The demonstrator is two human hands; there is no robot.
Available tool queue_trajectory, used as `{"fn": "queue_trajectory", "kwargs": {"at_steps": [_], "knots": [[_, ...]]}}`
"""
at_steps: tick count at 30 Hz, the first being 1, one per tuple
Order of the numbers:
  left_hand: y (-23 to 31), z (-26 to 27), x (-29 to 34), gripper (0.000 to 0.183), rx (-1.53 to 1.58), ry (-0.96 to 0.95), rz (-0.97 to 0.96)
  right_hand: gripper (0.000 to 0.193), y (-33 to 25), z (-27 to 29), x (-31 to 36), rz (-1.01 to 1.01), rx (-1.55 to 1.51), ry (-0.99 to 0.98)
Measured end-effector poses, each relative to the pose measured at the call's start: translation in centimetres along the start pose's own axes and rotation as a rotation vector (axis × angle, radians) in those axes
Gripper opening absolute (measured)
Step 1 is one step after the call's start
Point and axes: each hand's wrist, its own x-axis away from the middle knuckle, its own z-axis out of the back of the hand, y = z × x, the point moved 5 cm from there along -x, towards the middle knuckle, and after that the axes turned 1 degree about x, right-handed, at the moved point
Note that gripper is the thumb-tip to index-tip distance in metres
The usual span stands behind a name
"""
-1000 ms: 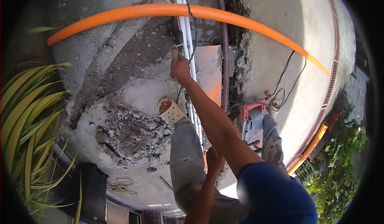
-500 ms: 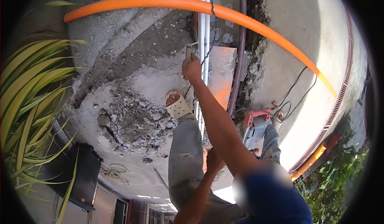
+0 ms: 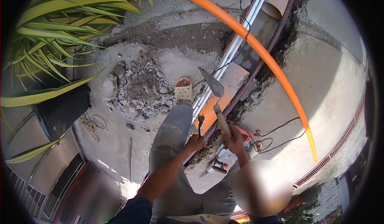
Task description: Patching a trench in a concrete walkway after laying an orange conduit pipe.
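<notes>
My right hand [image 3: 235, 143] is closed around the wooden handle of a pointed trowel [image 3: 212, 83]. Its grey blade points away from me, over the white pipes [image 3: 234, 50] and an orange-stained channel [image 3: 236, 78]. Closed too, my left hand [image 3: 195, 143] grips a black power plug [image 3: 201, 119], which stands up above the fingers in front of my left knee. A red and grey power tool [image 3: 227, 156] lies on the ground by my right leg, partly behind my right hand and forearm.
A thick orange conduit [image 3: 276, 70] arches across the pipes and the concrete floor. Broken concrete rubble [image 3: 142, 84] lies left of my sandalled foot [image 3: 183, 90]. A dark pipe [image 3: 262, 70] edges the trench. Long-leaved plants [image 3: 72, 24] hang at the left, above a coiled cord [image 3: 93, 128].
My right hand has drawn back from the white pipes toward my body, bringing the trowel's blade into sight. My left hand has come forward with the plug showing. The view has turned.
</notes>
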Motion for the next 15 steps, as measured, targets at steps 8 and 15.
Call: {"fn": "queue_trajectory", "kwargs": {"at_steps": [8, 15], "knots": [[1.0, -6.7, 5.9, 0.03, 0.222, 0.067, 0.105, 0.04, 15.1, 15.9, 20.6, -0.076, 0.213, 0.527], [2.5, -15.5, 11.0, 0.033, -0.068, 0.211, 0.076, 0.043, 28.3, 29.4, 22.9, -0.387, -0.184, 0.681]]}}
